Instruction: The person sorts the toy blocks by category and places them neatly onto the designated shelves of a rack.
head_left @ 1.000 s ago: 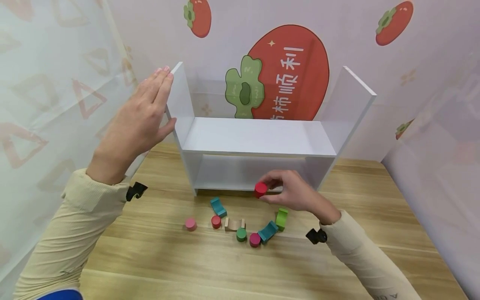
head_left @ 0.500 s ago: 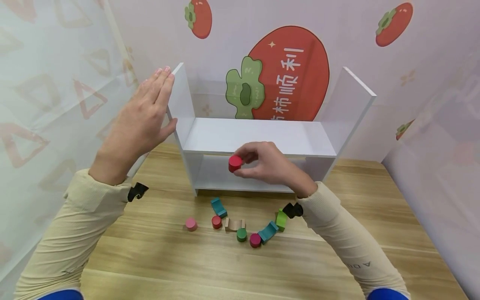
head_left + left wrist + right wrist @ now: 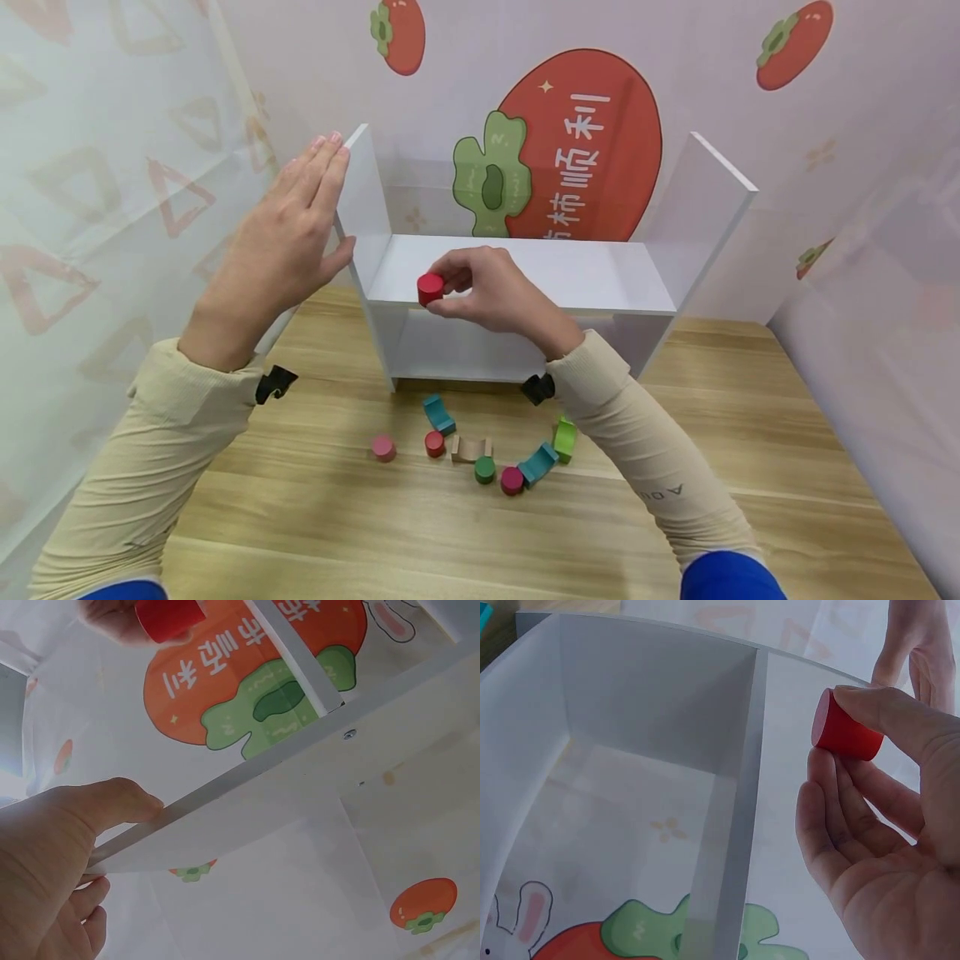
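Note:
In the head view, my right hand [image 3: 487,287] pinches a red cylinder block [image 3: 430,288] between thumb and fingertips. It is held in front of the middle board of a white shelf [image 3: 540,275], toward the left side; the right wrist view shows this red block [image 3: 847,727] apart from the boards. My left hand [image 3: 281,237] grips the upright left panel [image 3: 362,212] of the shelf near its top. The left wrist view has the thumb of that left hand [image 3: 67,855] on one side of the panel's edge and the fingers on the other.
On the wooden table [image 3: 375,533] before the shelf lie a pink cylinder [image 3: 383,448], another red cylinder [image 3: 435,443], a green cylinder [image 3: 484,469], a magenta cylinder [image 3: 512,480], and arch-cut blocks: two blue, a plain wooden one [image 3: 471,450] and a lime one [image 3: 565,439].
My right hand has carried the red cylinder block up and leftward, from just before the lower board to the height of the middle board. The left hand stays on the panel.

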`<state>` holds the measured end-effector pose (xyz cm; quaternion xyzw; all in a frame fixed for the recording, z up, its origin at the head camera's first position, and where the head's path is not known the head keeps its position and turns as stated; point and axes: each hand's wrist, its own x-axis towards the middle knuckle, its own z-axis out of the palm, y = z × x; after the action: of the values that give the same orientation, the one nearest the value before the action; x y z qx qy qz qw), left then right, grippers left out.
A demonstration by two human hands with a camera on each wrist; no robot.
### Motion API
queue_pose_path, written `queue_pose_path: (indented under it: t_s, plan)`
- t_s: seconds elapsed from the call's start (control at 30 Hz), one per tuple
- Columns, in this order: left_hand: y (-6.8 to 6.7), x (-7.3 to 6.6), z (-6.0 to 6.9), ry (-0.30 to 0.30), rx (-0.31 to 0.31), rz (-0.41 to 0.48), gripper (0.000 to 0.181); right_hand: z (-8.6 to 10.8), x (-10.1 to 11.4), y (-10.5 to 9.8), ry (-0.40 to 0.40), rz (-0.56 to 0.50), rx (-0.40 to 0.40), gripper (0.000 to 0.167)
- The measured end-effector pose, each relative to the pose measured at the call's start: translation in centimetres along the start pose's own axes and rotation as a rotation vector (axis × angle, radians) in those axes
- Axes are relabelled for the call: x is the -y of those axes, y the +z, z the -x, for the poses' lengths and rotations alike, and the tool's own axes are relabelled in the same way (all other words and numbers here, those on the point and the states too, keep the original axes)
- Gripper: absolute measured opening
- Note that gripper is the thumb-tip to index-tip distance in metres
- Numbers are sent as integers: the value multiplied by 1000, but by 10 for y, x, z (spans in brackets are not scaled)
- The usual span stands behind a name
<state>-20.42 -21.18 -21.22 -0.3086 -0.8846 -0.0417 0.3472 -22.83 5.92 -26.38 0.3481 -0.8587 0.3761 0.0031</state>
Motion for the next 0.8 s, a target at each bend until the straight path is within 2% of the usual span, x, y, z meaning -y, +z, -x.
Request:
queue_pose_path:
  t_s: [0.4, 0.63, 0.8]
  plan:
    - [-1, -2, 1, -30, 17, -2, 90, -36, 6, 17, 24, -19, 11, 25]
    - [0, 0, 0, 0, -7, 11, 89, -47, 6, 27, 47, -13, -7, 27]
    - [-1, 0, 0, -4, -4, 9, 90, -51, 5, 31, 62, -4, -15, 26]
